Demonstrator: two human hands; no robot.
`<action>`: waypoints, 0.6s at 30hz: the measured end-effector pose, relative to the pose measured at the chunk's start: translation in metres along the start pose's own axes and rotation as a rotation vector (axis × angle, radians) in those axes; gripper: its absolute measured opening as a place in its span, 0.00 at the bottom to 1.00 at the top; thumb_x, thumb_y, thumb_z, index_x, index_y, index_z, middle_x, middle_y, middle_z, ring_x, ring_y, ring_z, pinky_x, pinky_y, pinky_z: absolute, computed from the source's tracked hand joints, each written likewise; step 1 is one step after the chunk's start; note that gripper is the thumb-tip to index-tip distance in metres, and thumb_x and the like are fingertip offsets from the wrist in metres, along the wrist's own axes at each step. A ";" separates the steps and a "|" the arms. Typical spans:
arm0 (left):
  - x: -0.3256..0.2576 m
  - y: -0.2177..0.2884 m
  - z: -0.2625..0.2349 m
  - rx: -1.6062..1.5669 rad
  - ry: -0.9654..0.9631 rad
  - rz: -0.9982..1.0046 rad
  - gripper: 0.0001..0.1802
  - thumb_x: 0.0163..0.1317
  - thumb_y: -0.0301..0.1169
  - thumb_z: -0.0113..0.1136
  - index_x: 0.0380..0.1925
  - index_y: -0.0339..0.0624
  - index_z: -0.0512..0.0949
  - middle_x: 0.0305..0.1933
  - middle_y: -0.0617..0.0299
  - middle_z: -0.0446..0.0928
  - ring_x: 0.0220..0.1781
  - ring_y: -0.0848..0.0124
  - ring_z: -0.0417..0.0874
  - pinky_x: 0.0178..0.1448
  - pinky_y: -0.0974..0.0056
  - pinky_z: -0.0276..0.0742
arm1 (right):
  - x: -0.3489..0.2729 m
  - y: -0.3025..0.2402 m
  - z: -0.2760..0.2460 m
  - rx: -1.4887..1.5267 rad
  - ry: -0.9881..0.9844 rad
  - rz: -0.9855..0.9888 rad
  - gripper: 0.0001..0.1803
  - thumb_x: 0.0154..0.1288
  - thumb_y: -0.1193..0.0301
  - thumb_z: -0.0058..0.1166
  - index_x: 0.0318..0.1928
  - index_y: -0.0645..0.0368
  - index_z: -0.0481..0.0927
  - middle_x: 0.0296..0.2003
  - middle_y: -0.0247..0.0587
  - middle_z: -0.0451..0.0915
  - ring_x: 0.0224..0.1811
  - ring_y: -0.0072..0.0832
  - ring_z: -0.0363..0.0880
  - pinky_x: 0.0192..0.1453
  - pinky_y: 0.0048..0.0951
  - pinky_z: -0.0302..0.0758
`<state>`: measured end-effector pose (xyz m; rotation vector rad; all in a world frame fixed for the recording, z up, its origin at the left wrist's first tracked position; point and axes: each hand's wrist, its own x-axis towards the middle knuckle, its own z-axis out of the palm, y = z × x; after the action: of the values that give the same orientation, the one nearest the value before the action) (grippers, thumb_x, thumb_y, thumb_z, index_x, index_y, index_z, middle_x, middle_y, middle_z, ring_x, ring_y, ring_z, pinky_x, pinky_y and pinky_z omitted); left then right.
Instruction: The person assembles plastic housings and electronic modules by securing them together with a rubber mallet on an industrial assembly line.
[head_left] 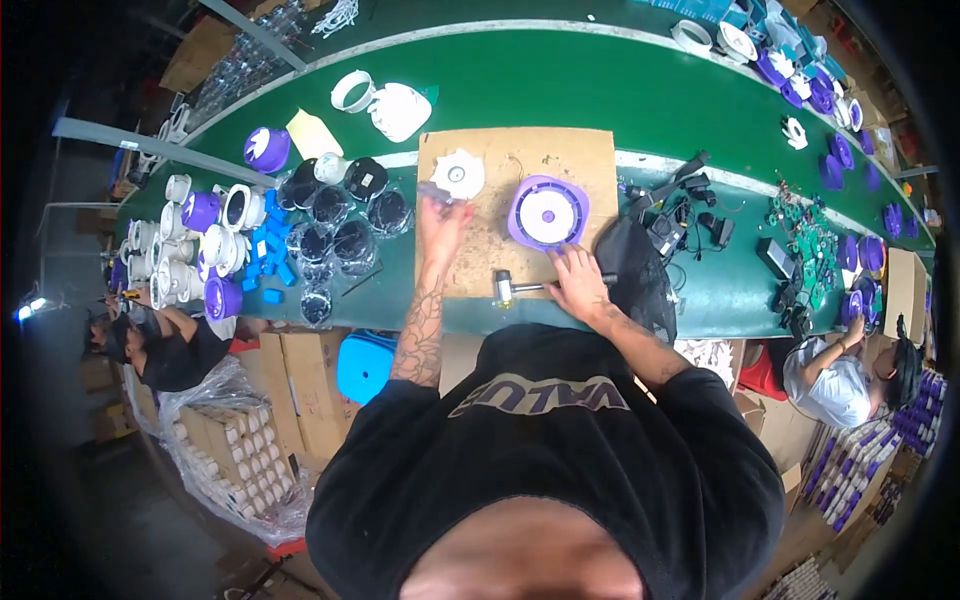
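On a brown board (480,270) in front of me sits a round-cornered purple housing (515,219) with a white disc (548,216) inside it. My right hand (578,285) lies at the near rim of the housing, fingers stretched out and fingertips at its edge. Under that hand passes the handle of a hammer (503,289), whose head points left. My left hand (446,222) is raised over the board's left side, closed on a small greyish piece (434,191) blurred by motion. Just beyond it lies a white fan wheel (458,174).
Left of the board stand plastic-wrapped black round parts (330,204), blue blocks (265,245) and white and purple housings (222,248). To the right lie a black bag (635,270), power adapters (668,236) and green circuit boards (815,250). Co-workers sit at both sides.
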<state>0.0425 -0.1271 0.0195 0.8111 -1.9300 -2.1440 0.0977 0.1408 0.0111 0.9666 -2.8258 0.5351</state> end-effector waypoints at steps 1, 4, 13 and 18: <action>-0.007 0.007 0.015 -0.020 -0.098 0.059 0.18 0.61 0.19 0.54 0.50 0.37 0.65 0.42 0.56 0.77 0.40 0.65 0.84 0.44 0.62 0.83 | -0.003 -0.002 0.000 0.015 -0.006 0.002 0.23 0.57 0.63 0.60 0.50 0.60 0.74 0.47 0.47 0.72 0.53 0.43 0.69 0.59 0.43 0.66; -0.012 -0.008 0.053 -0.084 -0.209 0.093 0.16 0.63 0.18 0.53 0.50 0.37 0.63 0.44 0.55 0.76 0.41 0.67 0.83 0.45 0.64 0.82 | -0.011 -0.003 0.015 0.226 -0.195 0.064 0.14 0.57 0.66 0.58 0.41 0.59 0.76 0.42 0.48 0.74 0.52 0.43 0.70 0.59 0.43 0.65; -0.006 -0.055 0.094 -0.030 -0.308 0.105 0.15 0.62 0.16 0.53 0.48 0.35 0.66 0.43 0.56 0.76 0.46 0.69 0.81 0.52 0.68 0.77 | -0.040 0.026 0.056 -0.112 -0.355 0.113 0.17 0.56 0.69 0.54 0.47 0.58 0.76 0.39 0.48 0.77 0.49 0.43 0.75 0.61 0.43 0.67; -0.011 -0.067 0.099 0.174 -0.427 0.207 0.12 0.60 0.18 0.55 0.44 0.36 0.70 0.45 0.54 0.77 0.45 0.64 0.82 0.51 0.66 0.76 | -0.038 0.046 0.052 0.655 -1.062 0.359 0.14 0.64 0.62 0.54 0.38 0.63 0.77 0.23 0.43 0.77 0.24 0.34 0.77 0.29 0.36 0.73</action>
<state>0.0202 -0.0243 -0.0382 0.1631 -2.3053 -2.1743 0.1010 0.1776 -0.0586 1.0293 -3.9206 1.4091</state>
